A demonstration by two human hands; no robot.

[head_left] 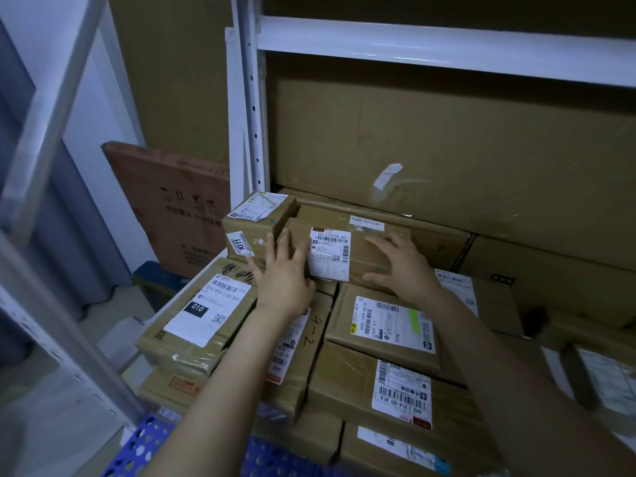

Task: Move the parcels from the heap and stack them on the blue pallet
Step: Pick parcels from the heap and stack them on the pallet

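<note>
Storage room, dim, with a white shelf upright (253,98) and large cartons (447,149) filling the back. Reddish flat carton (172,208) leaned against the wall at left. Blue pallet (148,442) showed at the bottom edge, its perforated grid visible under the stack.

Brown taped parcels sat stacked on the pallet in several layers. Top parcel (364,251), with a white barcode label on its near-left face, lay at the back of the stack, just in front of the large cartons.

Both hands were on it. Left hand (282,270) had its fingers straight and together, pressed against the parcel's left end, thumb lying on the label; its fingertips also touched the small box (254,225) marked 1011 just to the left. Right hand (402,266) lay spread flat over the parcel's top right part, fingers splayed, thumb along the near edge. Neither hand was wrapped round it; whether the parcel was lifted or resting could not be told.

Below, the 010 parcel (203,315) sat front left, tilted slightly. Parcel marked 4-2 (306,342) lay under the left forearm. Green-label parcel (389,318) sat just below the right hand, and the 416 parcel (399,390) lay nearer the camera. More parcels (605,373) showed at far right, blurred.
</note>
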